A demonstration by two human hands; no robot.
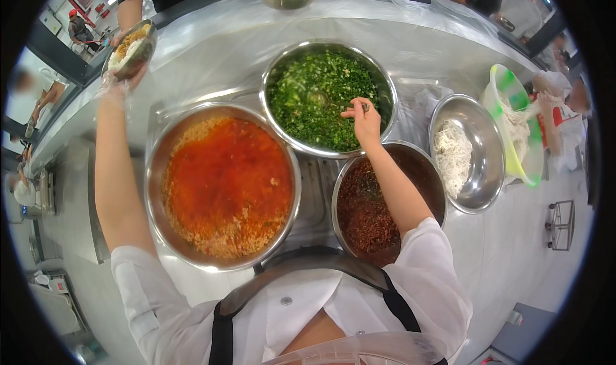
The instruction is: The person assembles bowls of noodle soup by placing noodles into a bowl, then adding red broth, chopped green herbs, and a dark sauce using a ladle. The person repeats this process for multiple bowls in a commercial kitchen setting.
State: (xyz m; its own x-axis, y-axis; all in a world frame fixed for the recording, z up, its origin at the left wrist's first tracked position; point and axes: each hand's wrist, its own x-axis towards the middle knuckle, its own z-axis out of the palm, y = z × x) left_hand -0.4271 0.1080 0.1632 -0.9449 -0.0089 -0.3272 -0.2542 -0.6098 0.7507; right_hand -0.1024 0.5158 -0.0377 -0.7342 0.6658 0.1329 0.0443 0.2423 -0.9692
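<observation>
My left hand (126,80), with clear plastic about the wrist, reaches far to the upper left. It holds a metal bowl (143,57) of white noodles with a brown crumbly topping. A person's hand (118,38) across the counter touches the bowl's far side. My right hand (364,122) grips the handle of a ladle (319,98), whose head sits among chopped greens (308,124) in a large steel basin (263,95). Below my right forearm is a pot of dark red-brown sauce (356,206). A wide basin of red, oily sauce with crumbly bits (226,172) stands at left.
On the right, a steel bowl (483,172) holds white noodles (452,158). Beside it a green-and-white tilted basin (529,165) contains more noodles, with another person's hands near. Another noodle bowl (285,3) stands on the plastic-covered far ledge (231,16). People stand across it.
</observation>
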